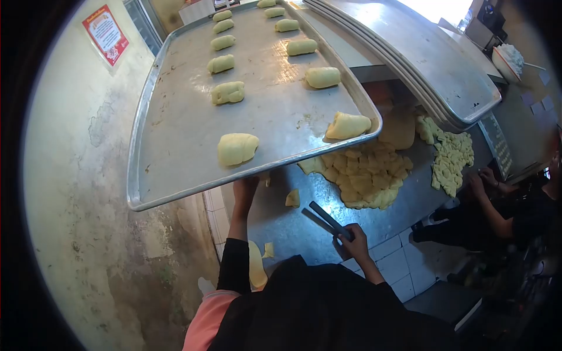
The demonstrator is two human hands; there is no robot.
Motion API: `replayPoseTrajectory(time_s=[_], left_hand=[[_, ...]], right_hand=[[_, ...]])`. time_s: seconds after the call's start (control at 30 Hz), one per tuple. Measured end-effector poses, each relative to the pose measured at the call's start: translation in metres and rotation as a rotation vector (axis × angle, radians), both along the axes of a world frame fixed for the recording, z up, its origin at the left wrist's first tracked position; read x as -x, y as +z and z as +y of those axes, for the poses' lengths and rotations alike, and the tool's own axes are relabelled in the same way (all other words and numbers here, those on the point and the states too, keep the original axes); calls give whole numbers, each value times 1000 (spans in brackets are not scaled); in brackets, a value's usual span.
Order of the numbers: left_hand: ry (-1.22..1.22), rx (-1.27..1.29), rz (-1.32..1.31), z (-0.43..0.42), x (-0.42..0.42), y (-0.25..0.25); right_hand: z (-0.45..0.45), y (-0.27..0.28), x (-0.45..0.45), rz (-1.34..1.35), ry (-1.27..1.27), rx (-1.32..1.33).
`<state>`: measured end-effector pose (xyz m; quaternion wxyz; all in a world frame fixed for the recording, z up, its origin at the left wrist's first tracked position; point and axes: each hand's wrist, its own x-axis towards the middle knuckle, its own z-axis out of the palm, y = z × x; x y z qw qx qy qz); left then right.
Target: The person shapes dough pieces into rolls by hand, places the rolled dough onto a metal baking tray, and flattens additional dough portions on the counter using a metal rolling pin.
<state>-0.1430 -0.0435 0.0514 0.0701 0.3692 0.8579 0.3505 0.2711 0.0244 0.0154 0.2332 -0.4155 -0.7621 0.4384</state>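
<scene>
My left hand [246, 186] reaches up to the near edge of a large metal baking tray [175, 128]; its fingers are hidden beneath the rim. Rolled dough pieces [237, 148] lie in two rows on this tray. Lower down, my right hand [353, 240] is closed around a dark tool [331, 220], seen as two long flat strips over the metal worktable [281, 231]. I cannot make out its exact kind. A small dough piece [293, 198] lies just left of the strips. Behind them spreads a big heap of cut dough pieces [369, 178].
Stacked metal trays [421, 47] stand at the upper right, near a bowl with white contents [508, 61]. Another dough heap [452, 161] lies by a co-worker's hands [481, 178]. A stained wall [88, 134] borders the left side. Flat dough [256, 266] lies near my left arm.
</scene>
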Motion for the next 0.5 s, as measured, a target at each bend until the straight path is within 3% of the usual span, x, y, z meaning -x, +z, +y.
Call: replayPoseTrajectory(time_s=[0.13,0.17,0.2,0.5], left_hand=[[-140,-214,29,5,21,-51],[-83,-285,-199,13,34,-76],[-60,-284,-248,20,45,-88],[7,50,-74,56,82,-99]], right_hand=[[-1,-3,1,-13,13,6],[-2,-3,0,-17,13,19],[-2,-4,0,-20,11,31],[-3,-9,2,-132,-54,46]])
